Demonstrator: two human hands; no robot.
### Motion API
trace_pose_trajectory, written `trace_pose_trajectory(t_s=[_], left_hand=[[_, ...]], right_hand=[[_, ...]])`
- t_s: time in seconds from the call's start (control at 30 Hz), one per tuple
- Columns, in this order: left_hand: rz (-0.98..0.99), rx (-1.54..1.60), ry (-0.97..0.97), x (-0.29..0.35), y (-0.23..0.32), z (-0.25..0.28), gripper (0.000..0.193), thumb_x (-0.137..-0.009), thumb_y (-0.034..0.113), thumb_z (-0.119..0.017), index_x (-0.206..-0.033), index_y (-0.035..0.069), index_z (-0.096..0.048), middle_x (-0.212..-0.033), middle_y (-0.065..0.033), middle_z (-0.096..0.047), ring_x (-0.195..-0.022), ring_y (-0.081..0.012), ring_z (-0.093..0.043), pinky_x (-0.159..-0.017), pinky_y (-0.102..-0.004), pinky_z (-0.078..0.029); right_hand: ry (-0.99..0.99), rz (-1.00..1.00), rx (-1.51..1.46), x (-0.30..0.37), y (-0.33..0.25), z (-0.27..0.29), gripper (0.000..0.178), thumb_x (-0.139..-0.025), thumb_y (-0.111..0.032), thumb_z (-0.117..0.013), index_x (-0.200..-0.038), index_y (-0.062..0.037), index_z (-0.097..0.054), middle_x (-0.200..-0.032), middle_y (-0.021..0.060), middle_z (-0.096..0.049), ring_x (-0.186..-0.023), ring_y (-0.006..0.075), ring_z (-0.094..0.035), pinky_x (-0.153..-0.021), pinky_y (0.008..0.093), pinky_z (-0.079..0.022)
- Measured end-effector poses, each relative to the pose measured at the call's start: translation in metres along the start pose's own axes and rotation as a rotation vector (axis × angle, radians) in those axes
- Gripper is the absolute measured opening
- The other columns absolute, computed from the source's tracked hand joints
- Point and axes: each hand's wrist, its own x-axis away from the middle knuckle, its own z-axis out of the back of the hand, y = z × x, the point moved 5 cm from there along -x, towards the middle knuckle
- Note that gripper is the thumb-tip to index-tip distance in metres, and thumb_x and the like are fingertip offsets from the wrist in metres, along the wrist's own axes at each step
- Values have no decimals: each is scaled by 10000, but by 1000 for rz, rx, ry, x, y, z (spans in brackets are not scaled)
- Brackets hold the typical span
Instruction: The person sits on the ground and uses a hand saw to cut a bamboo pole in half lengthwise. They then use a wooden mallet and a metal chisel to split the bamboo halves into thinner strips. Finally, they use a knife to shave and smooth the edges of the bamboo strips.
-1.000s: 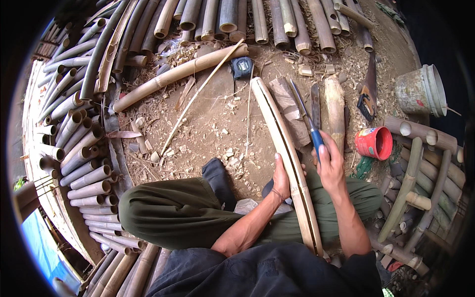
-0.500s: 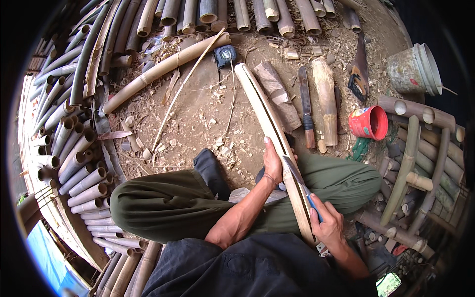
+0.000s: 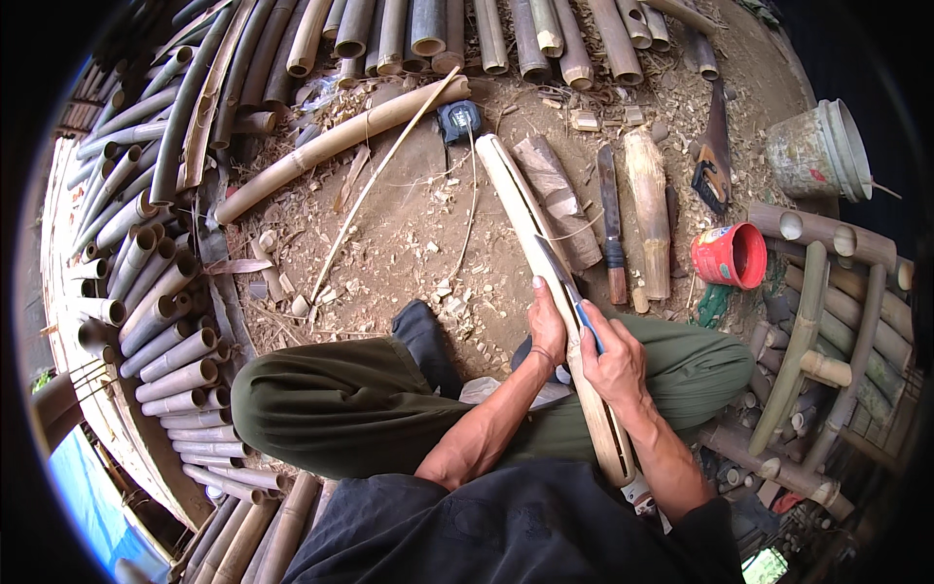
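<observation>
Fingers [image 3: 628,341] of the right hand [image 3: 615,370] close around the narrow steel knife with a blue handle [image 3: 569,287], its blade lying along a dark slit; the left hand [image 3: 547,326] grips the pale, lengthwise-slit bamboo pole [image 3: 519,216], which slants from upper centre to lower right of centre. From my remote view I judge the cutting partly done: the slit already shows along much of the pole; how much is left I cannot tell. At right I note the red plastic tub [image 3: 715,258] and, above it, the stained grey bucket [image 3: 803,156], both tipped, contents indiscernible.
</observation>
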Motion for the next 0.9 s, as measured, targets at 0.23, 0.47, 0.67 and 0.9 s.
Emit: trace_pose_trajectory(t_s=[0.23, 0.47, 0.67, 0.9], left_hand=[[-91, 80, -3, -6, 11, 7, 845, -980, 665, -265, -1178, -85, -602, -1043, -148, -661, -958, -215, -599, -886, -359, -477], [-63, 21, 41, -10, 10, 18, 799, -964, 683, -310, -1170, -46, -565, -982, -136, -640, -890, -208, -607, -844, -342, -496], [234, 491, -251, 3, 12, 13, 778, -927, 739, -241, -1121, 46, -538, -823, -141, -649, -658, -270, -677, -562, -400, -581], [259, 473, -267, 3, 11, 2, 793, -948, 713, -144, -1099, 37, -532, -813, -177, -646, -655, -284, -670, -554, -402, -583]], right_hand=[[21, 87, 54, -99, -11, -59, 377, -904, -204, -602, -1271, -117, -623, -844, 183, -662, -736, 373, -660, -663, 434, -534], [-94, 50, 103, -211, -41, -104, 432, -920, -247, -583, -1313, -69, -576, -816, 212, -676, -735, 347, -682, -653, 454, -539], [-44, -54, -451, -170, -30, -61, 370, -973, -185, -540, -1297, -6, -542, -819, 109, -654, -622, 146, -591, -572, 258, -480], [-104, 73, -209, 3, -15, 49, 396, -918, -116, -587, -1302, -25, -555, -919, 165, -635, -751, 262, -649, -668, 373, -520]])
